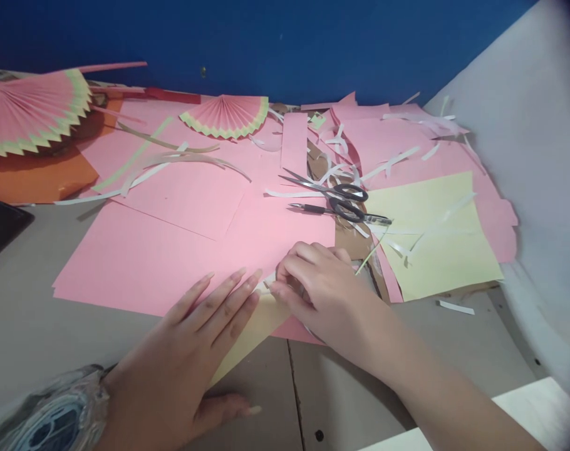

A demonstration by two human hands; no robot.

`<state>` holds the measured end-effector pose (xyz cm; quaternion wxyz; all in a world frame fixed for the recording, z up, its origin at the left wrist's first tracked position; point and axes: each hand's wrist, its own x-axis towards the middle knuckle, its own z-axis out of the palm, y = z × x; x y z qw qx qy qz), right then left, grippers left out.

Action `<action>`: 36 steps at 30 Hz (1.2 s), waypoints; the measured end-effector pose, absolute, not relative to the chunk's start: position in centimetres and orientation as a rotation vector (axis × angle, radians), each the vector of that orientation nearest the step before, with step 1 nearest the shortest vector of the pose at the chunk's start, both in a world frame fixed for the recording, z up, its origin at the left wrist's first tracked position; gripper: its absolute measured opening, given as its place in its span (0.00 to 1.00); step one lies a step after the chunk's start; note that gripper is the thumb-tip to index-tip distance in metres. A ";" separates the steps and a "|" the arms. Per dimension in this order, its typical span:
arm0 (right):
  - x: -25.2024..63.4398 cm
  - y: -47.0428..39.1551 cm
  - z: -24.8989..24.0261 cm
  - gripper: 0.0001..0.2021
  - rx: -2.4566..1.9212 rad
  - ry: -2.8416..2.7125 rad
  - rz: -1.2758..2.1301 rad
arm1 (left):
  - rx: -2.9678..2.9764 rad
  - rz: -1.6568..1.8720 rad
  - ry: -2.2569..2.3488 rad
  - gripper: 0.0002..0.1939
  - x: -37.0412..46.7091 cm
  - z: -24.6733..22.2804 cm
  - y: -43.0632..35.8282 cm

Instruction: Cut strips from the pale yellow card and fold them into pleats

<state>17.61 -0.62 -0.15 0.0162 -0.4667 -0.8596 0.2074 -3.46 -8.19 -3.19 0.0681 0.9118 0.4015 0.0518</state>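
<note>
My left hand (191,338) lies flat, fingers stretched over pale yellow paper (245,338) at the near edge of large pink sheets (181,250). Beside its fingertips, my right hand (316,288) is closed, thumb and index finger pinched at a small white strip (268,280) on the yellow paper. The fingers partly hide that strip. Pink paper (300,331) shows beneath the yellow piece. Just beyond my right hand lie scissors (329,191) with black handles and a black pen (310,208).
Two pleated pink fans with yellow-green rims, a large fan (36,109) and a smaller fan (226,116), lie at the back. A yellow sheet (435,238) and curled white strips (391,163) are on the right. A blue wall (266,50) stands behind; a dark object (3,228) sits left.
</note>
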 end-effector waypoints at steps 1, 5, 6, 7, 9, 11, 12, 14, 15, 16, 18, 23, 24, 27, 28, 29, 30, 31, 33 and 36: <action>17.6 -0.6 -0.3 0.08 -1.448 -2.673 0.639 | 2.745 0.161 1.212 0.45 -3.4 -3.2 -8.2; 17.4 -0.6 -0.8 0.09 -1.449 -2.663 0.580 | 2.744 0.168 1.210 0.44 -3.3 -3.2 -8.0; 17.4 -0.6 -0.9 0.09 -1.449 -2.660 0.564 | 2.737 0.164 1.215 0.44 -3.3 -3.2 -7.9; 17.3 -0.6 -0.9 0.08 -1.450 -2.657 0.552 | 2.733 0.168 1.220 0.44 -3.2 -3.2 -7.8; 17.2 -0.6 -1.0 0.08 -1.450 -2.651 0.547 | 2.732 0.181 1.226 0.45 -3.2 -3.3 -7.8; 17.1 -0.5 -1.0 0.07 -1.451 -2.643 0.553 | 2.742 0.190 1.221 0.45 -3.2 -3.3 -7.8; 17.1 -0.5 -1.0 0.07 -1.452 -2.640 0.554 | 2.744 0.192 1.219 0.45 -3.2 -3.3 -7.9; 17.1 -0.6 -1.0 0.06 -1.450 -2.637 0.549 | 2.740 0.201 1.227 0.45 -3.3 -3.3 -8.0; 17.1 -0.6 -1.0 0.06 -1.446 -2.637 0.543 | 2.737 0.207 1.231 0.46 -3.3 -3.3 -8.1; 17.1 -0.6 -1.0 0.06 -1.440 -2.639 0.537 | 2.735 0.214 1.235 0.46 -3.3 -3.3 -8.1; 17.2 -0.7 -1.0 0.06 -1.422 -2.642 0.528 | 2.740 0.211 1.225 0.46 -3.3 -3.4 -8.1; 17.2 -0.8 -1.1 0.06 -1.417 -2.640 0.528 | 2.736 0.200 1.209 0.46 -3.3 -3.4 -7.9; 17.2 -0.8 -1.0 0.06 -1.422 -2.641 0.527 | 2.734 0.200 1.211 0.46 -3.3 -3.3 -7.9; 17.2 -0.8 -1.0 0.06 -1.431 -2.647 0.523 | 2.727 0.192 1.209 0.45 -3.4 -3.3 -7.8; 17.2 -0.8 -1.0 0.06 -1.433 -2.648 0.520 | 2.726 0.188 1.204 0.44 -3.4 -3.3 -7.8; 17.2 -0.8 -1.0 0.06 -1.432 -2.649 0.516 | 2.725 0.187 1.201 0.44 -3.4 -3.3 -7.8; 17.1 -0.8 -1.0 0.07 -1.431 -2.652 0.513 | 2.725 0.188 1.195 0.43 -3.4 -3.3 -7.7; 17.1 -0.7 -1.0 0.07 -1.430 -2.655 0.510 | 2.726 0.192 1.196 0.43 -3.4 -3.3 -7.7; 17.1 -0.7 -0.9 0.07 -1.428 -2.664 0.512 | 2.730 0.198 1.197 0.43 -3.3 -3.3 -7.7; 17.1 -0.7 -0.9 0.07 -1.433 -2.668 0.511 | 2.745 0.206 1.191 0.43 -3.3 -3.3 -7.7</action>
